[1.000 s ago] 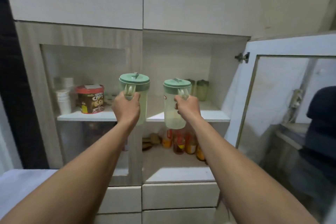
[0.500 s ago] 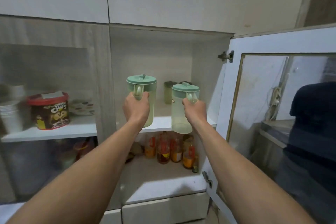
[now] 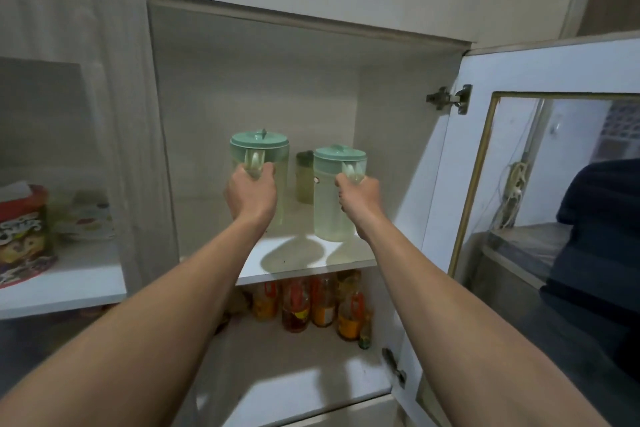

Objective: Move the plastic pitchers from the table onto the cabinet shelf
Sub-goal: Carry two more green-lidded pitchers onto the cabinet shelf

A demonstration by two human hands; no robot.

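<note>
Green-lidded left pitcher (image 3: 273, 170) and right pitcher (image 3: 330, 198) mid-frame above the shelf (image 3: 298, 262) — handles gripped by left hand (image 3: 252, 192) and right hand (image 3: 360, 199).

Dim, greenish light from behind casts soft shadows onto the shelf (image 3: 304, 263); edges bend and blur slightly.

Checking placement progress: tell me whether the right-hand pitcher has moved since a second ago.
Yes. The right-hand pitcher went from in front of the shelf edge to above the shelf.

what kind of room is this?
Probably a home kitchen or pantry: a built-in cabinet with an open glass door, bottles of what looks like sauce or oil on the lower shelf, a snack tin behind glass.
</note>
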